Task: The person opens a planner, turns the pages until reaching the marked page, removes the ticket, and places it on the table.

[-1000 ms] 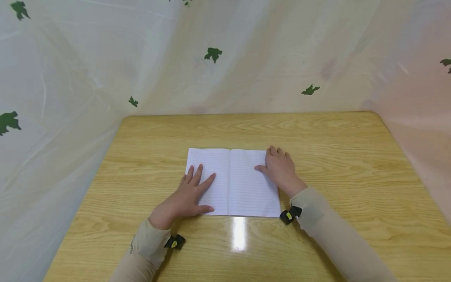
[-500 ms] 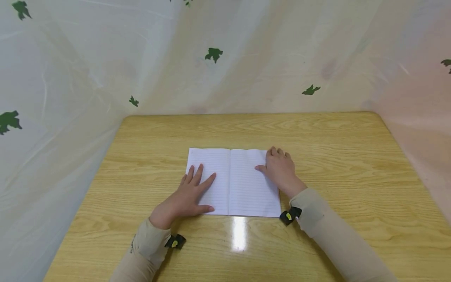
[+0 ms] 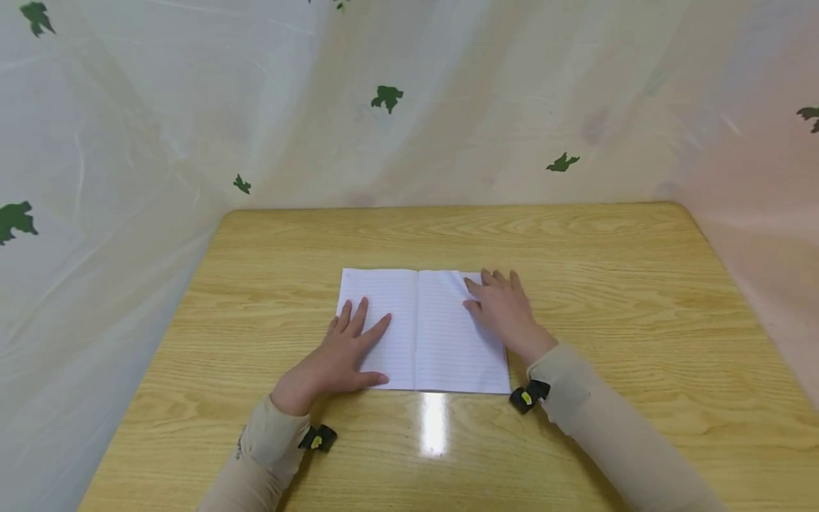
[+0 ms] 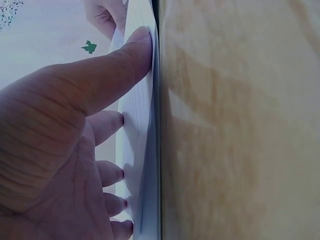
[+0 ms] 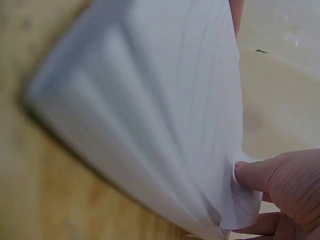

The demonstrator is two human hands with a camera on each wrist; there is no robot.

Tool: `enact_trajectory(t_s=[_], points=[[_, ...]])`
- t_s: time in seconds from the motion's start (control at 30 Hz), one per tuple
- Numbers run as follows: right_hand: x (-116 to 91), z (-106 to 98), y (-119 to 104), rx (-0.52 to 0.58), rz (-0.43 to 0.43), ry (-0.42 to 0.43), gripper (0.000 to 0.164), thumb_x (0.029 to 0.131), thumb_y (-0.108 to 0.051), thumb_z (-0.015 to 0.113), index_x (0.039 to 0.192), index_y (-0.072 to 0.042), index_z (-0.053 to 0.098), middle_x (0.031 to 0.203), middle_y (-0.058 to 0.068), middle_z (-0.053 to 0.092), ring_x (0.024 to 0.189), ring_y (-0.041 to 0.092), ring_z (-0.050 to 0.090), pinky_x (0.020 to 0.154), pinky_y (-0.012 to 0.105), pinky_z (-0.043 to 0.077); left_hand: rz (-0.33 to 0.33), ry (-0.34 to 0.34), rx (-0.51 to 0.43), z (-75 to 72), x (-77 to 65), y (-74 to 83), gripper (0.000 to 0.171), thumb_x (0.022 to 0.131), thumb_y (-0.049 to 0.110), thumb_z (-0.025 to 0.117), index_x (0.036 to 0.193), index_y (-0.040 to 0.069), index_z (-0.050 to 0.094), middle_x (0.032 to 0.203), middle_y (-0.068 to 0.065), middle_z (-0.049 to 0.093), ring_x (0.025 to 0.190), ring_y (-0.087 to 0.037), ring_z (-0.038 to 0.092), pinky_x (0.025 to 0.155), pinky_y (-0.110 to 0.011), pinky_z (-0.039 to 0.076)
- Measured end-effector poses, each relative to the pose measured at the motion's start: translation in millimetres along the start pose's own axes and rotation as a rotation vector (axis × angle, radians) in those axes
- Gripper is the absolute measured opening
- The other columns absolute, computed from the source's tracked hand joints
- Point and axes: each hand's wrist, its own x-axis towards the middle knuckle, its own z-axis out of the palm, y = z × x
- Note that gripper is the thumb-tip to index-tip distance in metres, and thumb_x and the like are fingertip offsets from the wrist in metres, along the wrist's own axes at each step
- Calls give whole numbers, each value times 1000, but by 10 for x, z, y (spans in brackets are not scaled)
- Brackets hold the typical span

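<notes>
left hand: fingers spread on notebook, covering part
right hand: pinching curled page, blocking upper corner
table: under notebook
curtain: behind table, green-printed

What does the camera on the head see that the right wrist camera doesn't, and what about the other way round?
Only the head view: both tan sleeves, the black wrist pieces, the table's far edge and the whole left hand spread on the notebook.

Only the right wrist view: a close look at the page pinched between thumb and fingers.

Both: the notebook, the right hand and the wooden table.
</notes>
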Motion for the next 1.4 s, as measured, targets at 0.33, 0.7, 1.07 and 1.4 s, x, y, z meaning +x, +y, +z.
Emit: enact_trajectory(t_s=[0.33,0.7,1.07,1.4], points=[[-120,-19,-121,191,-15,1,62,100,-39,52,152,-11,34,142,24,48,132,47,40,108,70,13,-8,-7,-1,-10,3,9,93,84,54,69,157,18,23,158,-28,-4,142,-51,-11,110,-68,10],[-224,-5,-304,303,-112,151,76,100,-21,53,150,12,6,146,36,34,135,45,36,109,57,30,-6,-1,12,-9,2,18,93,84,54,69,156,18,23,158,-29,-4,141,-52,-12,109,-69,11],[-286,44,-450,287,-237,178,74,97,-3,49,150,12,1,147,33,34,134,41,40,110,50,33,10,13,22,0,4,13,92,85,55,68,156,18,24,159,-28,-3,143,-50,-9,110,-68,10],[-325,86,-569,242,-243,131,77,96,-7,52,153,6,2,150,22,35,135,43,38,109,50,34,30,37,18,-9,-11,31,91,85,54,68,156,15,25,159,-28,0,144,-48,-4,113,-62,11]])
